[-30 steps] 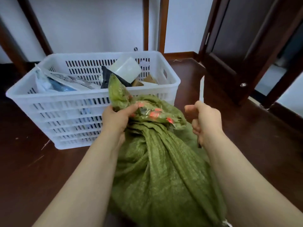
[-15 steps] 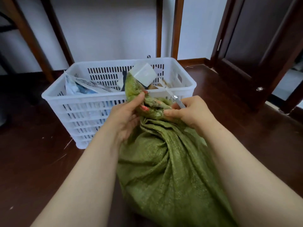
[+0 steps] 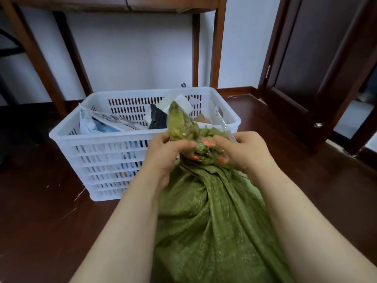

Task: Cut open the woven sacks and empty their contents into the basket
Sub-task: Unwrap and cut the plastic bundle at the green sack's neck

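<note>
- head view: the green sack (image 3: 204, 221) stands on the dark floor (image 3: 40, 201) between the two forearms. its gathered neck sits right at the fingertips.
- left hand (image 3: 165, 152): the fingers are curled round the neck from the left with the thumb laid over the top. they grip it just below the twisted tip (image 3: 179, 119), which sticks up past the fingers.
- right hand (image 3: 244, 152): the fingers are curled tight round a knife (image 3: 224, 124), and its thin blade pokes up and away from the knuckles. the thumb presses on the clear tape (image 3: 204, 148) with red marks, between the two thumbs.
- the white basket (image 3: 102, 137) sits just beyond the fingertips. it holds a white box (image 3: 180, 100), a black pouch (image 3: 157, 119) and a white-and-blue bag (image 3: 102, 123).
- well beyond the fingers are wooden table legs (image 3: 221, 48), and off to the right a dark door (image 3: 306, 58).
</note>
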### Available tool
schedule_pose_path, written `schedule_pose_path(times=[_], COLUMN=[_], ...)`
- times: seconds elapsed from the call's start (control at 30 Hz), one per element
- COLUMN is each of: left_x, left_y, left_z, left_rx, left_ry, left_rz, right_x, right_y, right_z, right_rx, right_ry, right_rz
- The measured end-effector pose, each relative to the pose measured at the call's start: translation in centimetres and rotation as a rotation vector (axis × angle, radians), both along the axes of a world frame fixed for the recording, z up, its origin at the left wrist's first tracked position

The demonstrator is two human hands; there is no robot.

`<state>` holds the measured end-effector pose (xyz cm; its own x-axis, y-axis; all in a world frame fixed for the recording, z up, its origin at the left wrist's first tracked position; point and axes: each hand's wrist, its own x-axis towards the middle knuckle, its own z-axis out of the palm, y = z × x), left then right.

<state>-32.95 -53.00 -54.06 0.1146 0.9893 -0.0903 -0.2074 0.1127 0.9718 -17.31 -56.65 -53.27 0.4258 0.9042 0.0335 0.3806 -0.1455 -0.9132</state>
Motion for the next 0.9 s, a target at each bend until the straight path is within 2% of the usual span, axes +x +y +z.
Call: schedule_pose_path(times=[0.17, 0.3, 0.43, 0.5, 0.63, 0.77, 0.9], left_x=[0.1, 0.1, 0.6, 0.6, 0.2, -0.4, -0.5], left_y=[-0.5, -0.5, -0.6, -0.5, -0.1, 0.2, 0.5], left_z=[0.0, -0.2, 0.1, 0.0, -0.3, 0.0, 0.0], left_rx=[-0.019, 0.036, 0.046, -0.001, -0.094, -0.159, -0.168], left_ry=[-0.034, 0.024, 0.015, -0.011, -0.037, -0.139, -0.161], left_rz=[-0.051, -0.129, -0.020, 0.061, 0.179, 0.266, 0.325], right_x=[-0.3, 0.0, -0.2, -0.2, 0.1, -0.1, 0.1], right_y=[-0.3, -0.7, -1.7, -2.2, -2.5, -3.0, -3.4], right_z=[-0.8, -0.5, 1.4, 2.4, 2.7, 3.4, 4.4], right_rx=[0.053, 0.064, 0.015, -0.045, -0.089, -0.142, -0.123], right_ry=[-0.046, -0.022, 0.198, 0.226, -0.096, -0.218, -0.510], right_rz=[0.111, 0.048, 0.043, 0.121, 0.241, 0.337, 0.297])
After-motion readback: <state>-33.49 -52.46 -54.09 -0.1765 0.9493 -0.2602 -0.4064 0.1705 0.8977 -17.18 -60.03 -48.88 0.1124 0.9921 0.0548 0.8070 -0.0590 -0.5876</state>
